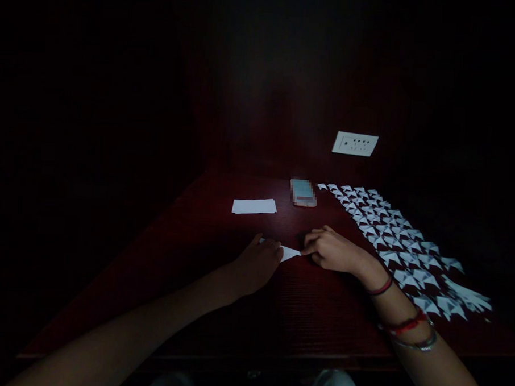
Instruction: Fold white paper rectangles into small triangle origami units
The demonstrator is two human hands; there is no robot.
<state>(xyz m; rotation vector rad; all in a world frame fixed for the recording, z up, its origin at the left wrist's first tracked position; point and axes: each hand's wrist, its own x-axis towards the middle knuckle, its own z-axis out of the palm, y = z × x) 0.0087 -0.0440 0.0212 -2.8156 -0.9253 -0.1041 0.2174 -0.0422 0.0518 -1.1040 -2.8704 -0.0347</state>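
A small piece of white folded paper (289, 253) lies on the dark red table, tapering to a point on its right. My left hand (259, 261) covers its left part, fingers closed over it and pressing it to the tabletop. My right hand (332, 250) has curled fingers, with a fingertip and possibly the thumb at the paper's pointed right end. Beyond the hands sits a flat stack of white paper rectangles (254, 206). How the paper is folded under my left hand is hidden.
A phone (303, 193) lies near the back of the table (187, 230). Rows of several folded white paper pieces (384, 228) spread along the right side, with a bunch of white paper strips (466, 293) beside them. A socket plate (355, 144) is on the back wall.
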